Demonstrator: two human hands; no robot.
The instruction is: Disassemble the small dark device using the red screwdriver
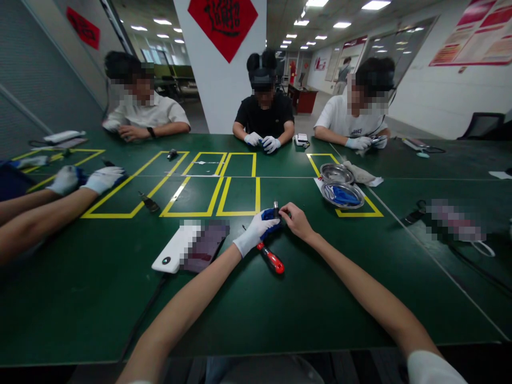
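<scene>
A small black part with a silver metal end (276, 208) stands upright in my left hand (262, 226), which wears a white and blue glove and has its fingers wrapped round it. My bare right hand (296, 221) touches the right side of that part with thumb and forefinger pinched together; what lies between these fingertips is too small to make out. Just below my left hand, a red and black screwdriver (272, 260) lies on the green table (312, 314), its handle pointing down and right.
A white power bank (178, 248) and a dark phone (206, 245) lie left of my left forearm. Metal bowls, one with blue gloves (342, 195), stand at the right. Gloved hands of another person (102, 178) work at the left; three people sit opposite.
</scene>
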